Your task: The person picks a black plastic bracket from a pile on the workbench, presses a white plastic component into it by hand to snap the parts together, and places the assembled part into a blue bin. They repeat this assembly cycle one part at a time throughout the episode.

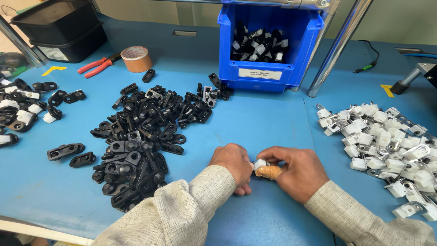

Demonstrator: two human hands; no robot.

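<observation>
Head view: joined pieces [18, 114] lie far left, a big black pile [141, 136] waits, left hand [234, 165] clenched on something hidden, right hand [296, 171] pinching a white clip [260, 163]; white pile [391, 146] remains large, so most looks undone.

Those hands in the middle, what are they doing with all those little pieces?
A person's left hand and right hand meet over the blue table, pinching a small white piece between them. A pile of black parts lies to the left, white and metal parts to the right, and a blue bin behind.
</observation>
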